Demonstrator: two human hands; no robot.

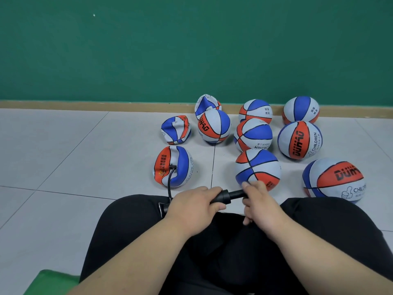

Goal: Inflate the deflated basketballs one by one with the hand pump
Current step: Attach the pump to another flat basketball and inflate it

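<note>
A black hand pump [225, 196] lies crosswise above my knees. My left hand [191, 207] grips its barrel. My right hand [258, 203] grips the handle end, which is mostly hidden by the fingers. A black hose [169, 184] runs from the pump's left end to the valve of a half-collapsed red, white and blue basketball [173, 166] on the floor just ahead. Two more crumpled flat balls lie behind it, one at the left [176, 129] and one by the wall [206, 103].
Several round, firm balls of the same colours fill the floor to the right, the nearest [257, 167] just past my right hand and another [333, 179] at the far right. A green wall [191, 50] with a wooden skirting closes the back. A green seat edge [49, 282] shows bottom left.
</note>
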